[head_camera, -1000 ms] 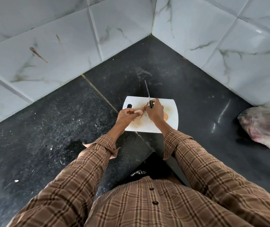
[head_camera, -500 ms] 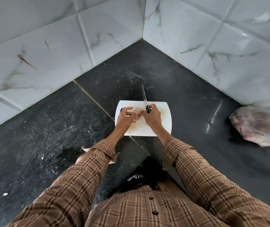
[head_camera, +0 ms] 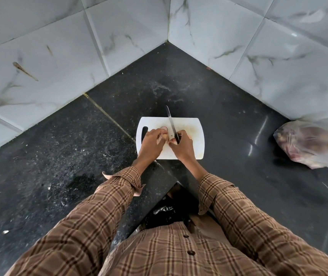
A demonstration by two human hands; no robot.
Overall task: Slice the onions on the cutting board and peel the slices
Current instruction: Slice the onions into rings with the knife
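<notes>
White plastic forms the rounded cutting board (head_camera: 193, 136) on the black speckled stone table (head_camera: 59, 148); no writing is legible anywhere. The left hand (head_camera: 151, 145) curls its fingers around a pinkish onion (head_camera: 164, 132) at the board's centre, mostly hidden. The right hand (head_camera: 182, 147) grips the knife (head_camera: 171, 124) by its dark handle, thin blade pointing toward 12 o'clock. At 3 o'clock a crinkled clear plastic bag (head_camera: 310, 146) holds indistinct reddish contents, partly cut off.

I see my left hand (head_camera: 151, 143) holding a pale onion piece (head_camera: 164, 134) over the white plastic cutting board (head_camera: 196, 136), my right hand (head_camera: 183, 147) gripping a black-handled steel knife (head_camera: 171, 124).
</notes>
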